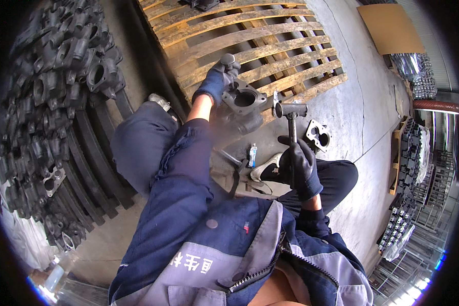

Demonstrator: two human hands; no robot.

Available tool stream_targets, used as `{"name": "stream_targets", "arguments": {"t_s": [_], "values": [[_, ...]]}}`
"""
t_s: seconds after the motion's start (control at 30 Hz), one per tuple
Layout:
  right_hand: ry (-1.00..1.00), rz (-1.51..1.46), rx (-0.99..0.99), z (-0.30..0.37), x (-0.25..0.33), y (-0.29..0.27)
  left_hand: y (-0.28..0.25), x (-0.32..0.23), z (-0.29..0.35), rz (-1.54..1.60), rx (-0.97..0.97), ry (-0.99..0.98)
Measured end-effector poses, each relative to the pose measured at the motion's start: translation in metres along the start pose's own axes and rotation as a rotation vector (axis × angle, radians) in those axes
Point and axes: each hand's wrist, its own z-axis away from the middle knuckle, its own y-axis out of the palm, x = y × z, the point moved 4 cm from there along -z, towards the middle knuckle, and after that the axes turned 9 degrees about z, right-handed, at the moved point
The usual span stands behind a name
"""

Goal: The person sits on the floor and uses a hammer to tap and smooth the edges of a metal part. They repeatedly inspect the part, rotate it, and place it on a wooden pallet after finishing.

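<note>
grey floor [373,92] bears wooden pallet [255,33], flanged casting [315,132]

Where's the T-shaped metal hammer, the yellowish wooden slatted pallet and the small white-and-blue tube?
T-shaped metal hammer [292,127]: head view, handle below the head.
Yellowish wooden slatted pallet [290,46]: head view, a bare slat.
Small white-and-blue tube [252,156]: head view, middle of its body.

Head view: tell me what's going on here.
A gloved person's left grip holds a dark metal casting near a wooden pallet. The right grip holds a hammer, its head to the right of the casting. A flanged part lies on the floor, and many dark castings are piled at the left.
</note>
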Motion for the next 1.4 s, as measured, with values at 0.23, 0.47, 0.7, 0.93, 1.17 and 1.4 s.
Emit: {"name": "stream_targets", "arguments": {"t_s": [0.23,0.47,0.7,0.93,1.17,1.4], "values": [[-0.072,0.064,-0.026,0.0,0.024,0.003,-0.005,-0.039,0.007,0.005,-0.21,0.372],[-0.015,0.01,-0.069,0.003,0.024,0.007,0.017,-0.008,0.017,0.127,-0.118,0.38],[0.013,0.024,-0.062,-0.01,0.009,0.007,0.015,0.016,-0.001,0.058,-0.19,0.214],[-0.454,0.189,-0.031,-0.032,0.112,0.008,-0.004,0.034,-0.016,-0.05,-0.069,0.0],[-0.767,0.587,-0.275,-0.083,0.09,0.034,0.006,0.059,-0.017,0.365,-0.289,0.073],[-0.163,0.084,-0.106,-0.099,0.039,0.055,0.008,-0.011,0.023,-0.427,0.158,0.407]]}}
